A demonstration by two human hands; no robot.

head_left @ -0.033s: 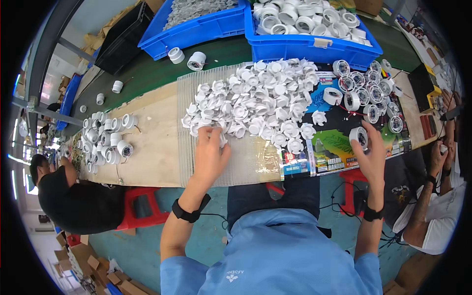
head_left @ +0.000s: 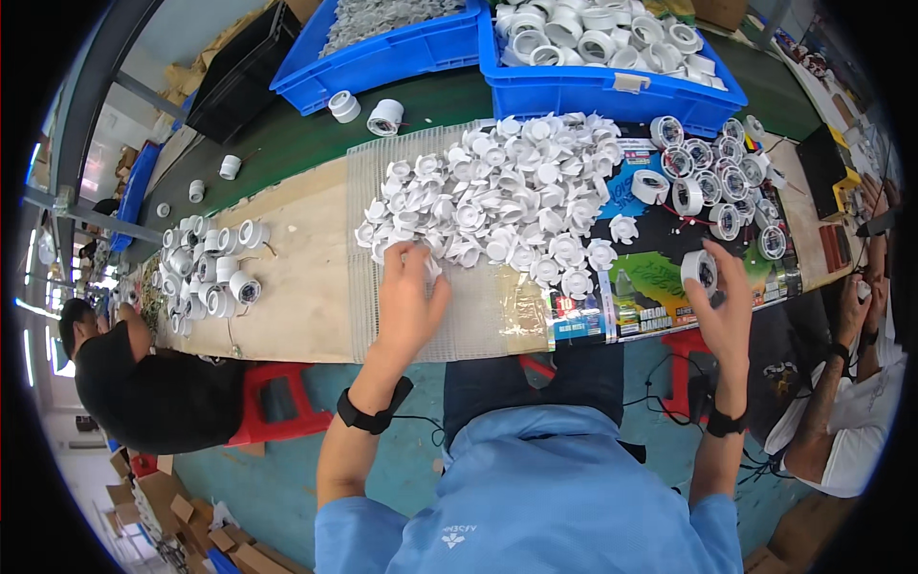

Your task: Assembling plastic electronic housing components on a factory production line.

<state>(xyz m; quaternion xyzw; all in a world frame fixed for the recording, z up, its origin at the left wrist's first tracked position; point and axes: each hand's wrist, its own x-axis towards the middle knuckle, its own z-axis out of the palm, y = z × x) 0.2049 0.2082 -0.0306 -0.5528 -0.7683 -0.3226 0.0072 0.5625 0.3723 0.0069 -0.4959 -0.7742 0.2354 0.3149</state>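
Note:
A heap of white plastic parts with petal-like fins (head_left: 497, 191) covers the middle of the table. My left hand (head_left: 413, 292) reaches into the heap's near left edge. Its fingers are bent round one white finned part (head_left: 433, 269), mostly hidden by the hand. My right hand (head_left: 727, 301) grips a round white housing (head_left: 699, 274) between thumb and fingers, tilted on its side, with dark electronics showing inside. Just beyond it stand several similar white housings with circuit boards and thin red wires (head_left: 708, 187). A lone finned part (head_left: 623, 229) lies between the heap and these housings.
Two blue bins (head_left: 612, 96) stand along the far side; the right one holds white rings. More white housings (head_left: 206, 273) are grouped at the table's left. A black and yellow box (head_left: 830, 172) is at the right. Co-workers sit on both sides, a red stool (head_left: 277, 407) at left.

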